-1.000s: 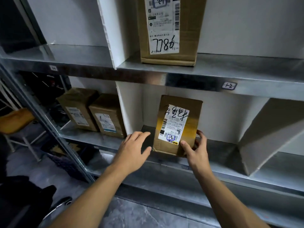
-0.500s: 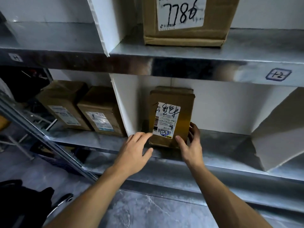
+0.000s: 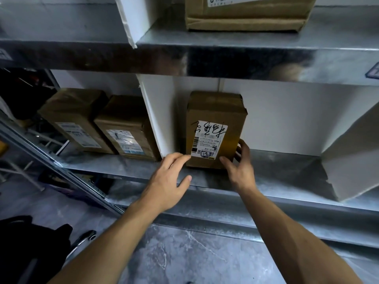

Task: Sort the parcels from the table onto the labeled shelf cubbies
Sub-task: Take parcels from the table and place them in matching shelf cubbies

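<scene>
- Grey marbled stone floor [image 3: 174, 253]: fills the foreground under both bare forearms, which reach up and forward toward the shelving.
- Left hand [image 3: 168, 181]: palm down over the front lip of the lower shelf, fingers straight and loosely spread, holding nothing. Its fingertips reach the lower left corner of the parcel; whether they actually touch cannot be told.
- Right hand [image 3: 240, 167]: grips the parcel's lower right corner, with the thumb on the front face and the other fingers curled round the right side.
- Lower galvanised metal shelf [image 3: 276, 173]: carries the parcel and the neighbouring boxes.
- Brown cardboard parcel with a white shipping label [image 3: 215, 111]: stands upright on the lower shelf in the middle cubby, just beside the divider on its left. The label faces outward and bears black handwriting.
- White upright divider panel [image 3: 155, 115]: separates the middle cubby from the left one.
- Tilted white panel [image 3: 352, 156]: leans at the right end of the same cubby, well apart from the parcel.
- Two brown cardboard boxes with printed labels [image 3: 75, 119] [image 3: 127, 128]: stand side by side in the left cubby, touching.
- Upper galvanised metal shelf [image 3: 225, 58]: spans the frame above.
- Large brown cardboard box [image 3: 246, 17]: sits on the upper shelf above the parcel, its top cut off by the frame.
</scene>
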`<state>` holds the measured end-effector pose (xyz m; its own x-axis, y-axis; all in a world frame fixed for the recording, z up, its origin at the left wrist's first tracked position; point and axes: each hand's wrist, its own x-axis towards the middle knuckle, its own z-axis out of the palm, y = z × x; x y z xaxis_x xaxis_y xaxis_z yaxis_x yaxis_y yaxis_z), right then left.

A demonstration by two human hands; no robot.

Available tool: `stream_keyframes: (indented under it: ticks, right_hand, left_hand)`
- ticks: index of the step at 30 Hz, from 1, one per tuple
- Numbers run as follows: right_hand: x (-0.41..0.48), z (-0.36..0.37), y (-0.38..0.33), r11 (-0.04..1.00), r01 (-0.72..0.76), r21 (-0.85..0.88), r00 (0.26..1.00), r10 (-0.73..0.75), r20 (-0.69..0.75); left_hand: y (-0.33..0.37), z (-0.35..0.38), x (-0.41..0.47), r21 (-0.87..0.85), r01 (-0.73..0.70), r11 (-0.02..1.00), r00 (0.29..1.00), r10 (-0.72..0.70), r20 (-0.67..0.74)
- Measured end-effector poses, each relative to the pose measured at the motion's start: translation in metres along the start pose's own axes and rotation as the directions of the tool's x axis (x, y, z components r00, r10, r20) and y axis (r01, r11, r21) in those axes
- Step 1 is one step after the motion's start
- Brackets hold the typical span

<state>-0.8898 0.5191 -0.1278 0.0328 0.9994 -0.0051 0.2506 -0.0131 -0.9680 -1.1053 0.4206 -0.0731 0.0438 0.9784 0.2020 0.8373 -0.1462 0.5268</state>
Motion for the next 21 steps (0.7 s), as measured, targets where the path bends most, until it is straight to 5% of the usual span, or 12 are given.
stream_keyframes:
  ticks: [10,16,21]
  right_hand:
    - [-0.010,-0.010,-0.002,1.000,0.024,0.013,1.000,-0.024,0.010]
    - [-0.042,-0.027,-0.006,0.988,0.018,0.156,1.000,-0.015,-0.022]
    - [-0.082,-0.047,-0.016,0.961,0.019,0.277,0.999,-0.008,-0.038]
  left_hand:
    - [0.007,0.007,0.007,-0.085,0.034,0.996,0.997,-0.040,-0.072]
    - [0.016,0.022,0.004,-0.143,-0.022,0.990,0.999,0.016,-0.042]
    - [0.037,0.022,-0.004,-0.165,-0.098,0.981,0.984,0.071,-0.166]
